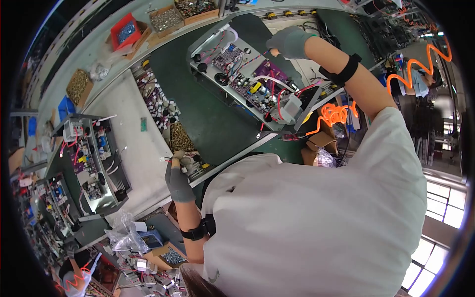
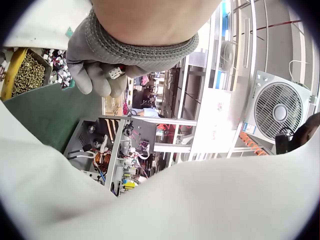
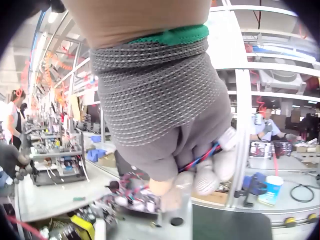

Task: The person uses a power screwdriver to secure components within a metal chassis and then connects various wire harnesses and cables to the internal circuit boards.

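My gloved right hand (image 1: 291, 42) is at the far side of an open metal chassis (image 1: 255, 81) packed with circuit boards. Its curled fingers grip a twisted red, blue and black wire cable (image 3: 202, 157), whose white plug (image 3: 228, 139) sticks out beside the fingers. Nearer my body, my gloved left hand (image 1: 179, 184) pinches a small white wire connector (image 2: 115, 73) with short leads. This hand is beside the bin of brass-coloured parts (image 1: 181, 137), away from the chassis. The purple board (image 1: 272, 72) sits inside the chassis, near the right hand.
A second chassis (image 1: 89, 161) stands on the left bench. Loose connectors (image 1: 161, 106) lie along the green mat (image 1: 208, 119). A small green board (image 1: 143, 124) is on the white surface. A red bin (image 1: 124, 32) stands at the back. An orange coiled hose (image 1: 334, 115) hangs near my right side.
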Action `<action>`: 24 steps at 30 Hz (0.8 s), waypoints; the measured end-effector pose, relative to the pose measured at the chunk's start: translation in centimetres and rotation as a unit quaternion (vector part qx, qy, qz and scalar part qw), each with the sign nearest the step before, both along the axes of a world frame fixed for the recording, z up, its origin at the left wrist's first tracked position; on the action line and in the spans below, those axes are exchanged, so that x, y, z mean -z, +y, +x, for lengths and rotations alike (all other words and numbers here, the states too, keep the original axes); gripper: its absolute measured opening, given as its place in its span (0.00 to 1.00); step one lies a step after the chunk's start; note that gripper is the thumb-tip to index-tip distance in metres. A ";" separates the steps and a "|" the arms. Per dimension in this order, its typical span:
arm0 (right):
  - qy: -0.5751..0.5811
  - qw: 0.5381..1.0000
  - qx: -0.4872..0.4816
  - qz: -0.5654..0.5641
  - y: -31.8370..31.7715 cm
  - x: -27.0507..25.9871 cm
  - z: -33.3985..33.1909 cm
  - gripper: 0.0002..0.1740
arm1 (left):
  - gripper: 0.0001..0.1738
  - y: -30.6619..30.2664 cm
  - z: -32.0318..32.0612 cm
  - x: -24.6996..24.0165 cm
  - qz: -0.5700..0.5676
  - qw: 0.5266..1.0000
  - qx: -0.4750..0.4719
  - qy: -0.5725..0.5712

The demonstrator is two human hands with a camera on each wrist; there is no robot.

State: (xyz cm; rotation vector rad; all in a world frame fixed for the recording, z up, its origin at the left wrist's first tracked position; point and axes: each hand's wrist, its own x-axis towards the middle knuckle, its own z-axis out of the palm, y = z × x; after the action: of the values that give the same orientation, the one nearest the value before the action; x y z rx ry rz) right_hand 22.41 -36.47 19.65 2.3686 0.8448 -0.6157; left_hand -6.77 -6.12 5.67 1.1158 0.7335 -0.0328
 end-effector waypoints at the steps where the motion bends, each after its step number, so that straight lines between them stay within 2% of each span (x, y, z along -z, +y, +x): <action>1: 0.011 1.000 0.006 -0.005 -2.1 0.5 0.1 0.14 | 0.19 -0.2 0.1 0.0 -0.013 1.000 0.006 0.004; 4: 0.015 1.000 0.011 -0.015 -6.7 2.4 0.1 0.13 | 0.19 -0.4 0.7 0.2 -0.021 0.999 0.026 -0.023; 6: -0.002 0.990 -0.032 0.137 -8.8 4.1 -0.3 0.13 | 0.20 -0.8 1.2 0.3 -0.013 0.999 0.041 -0.016; 8: -0.024 0.983 -0.005 0.183 -9.4 5.8 -0.9 0.12 | 0.20 -1.5 1.8 0.4 0.001 0.999 0.041 0.005; 9: 0.019 0.973 0.028 0.227 -9.4 6.4 -1.1 0.10 | 0.20 -1.8 2.0 0.4 -0.003 0.998 0.056 0.000; 11: 0.074 0.932 0.096 0.341 -9.3 7.2 -1.7 0.12 | 0.19 -2.3 2.6 0.2 0.004 0.998 0.067 0.014; 12: 0.073 0.930 0.105 0.344 -9.4 7.6 -1.9 0.12 | 0.19 -2.7 2.9 0.0 0.005 0.997 0.070 0.028; 14: 0.203 0.839 0.218 0.455 -10.3 8.4 -2.4 0.14 | 0.18 -3.9 3.8 -0.6 0.004 0.996 0.087 0.008; 15: 0.205 0.827 0.264 0.452 -10.2 8.5 -2.8 0.15 | 0.18 -4.2 4.0 -0.3 -0.004 0.996 0.083 0.012; 16: 0.205 0.823 0.271 0.455 -10.6 9.2 -3.1 0.15 | 0.18 -4.4 4.1 -0.1 -0.013 0.997 0.079 0.016; 18: 0.211 0.776 0.257 0.536 -11.1 10.8 -3.7 0.14 | 0.18 -4.6 4.4 0.3 -0.012 0.995 0.095 0.012; 19: 0.211 0.773 0.261 0.538 -11.5 11.2 -3.7 0.14 | 0.18 -4.7 4.4 0.3 -0.013 0.995 0.103 0.005; 21: 0.162 0.814 0.138 0.541 -12.0 11.5 -3.5 0.14 | 0.18 -5.3 4.6 -0.1 -0.011 0.995 0.100 0.005; 24: 0.186 0.797 0.188 0.542 -11.7 11.0 -3.5 0.14 | 0.17 -5.4 4.8 0.1 -0.017 0.995 0.103 0.008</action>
State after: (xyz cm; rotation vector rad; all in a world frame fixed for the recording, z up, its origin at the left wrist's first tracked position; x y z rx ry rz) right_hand 18.93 -48.22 8.61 3.6053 1.0816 -0.9463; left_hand -2.01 -11.52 5.56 1.1553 0.6283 -0.2281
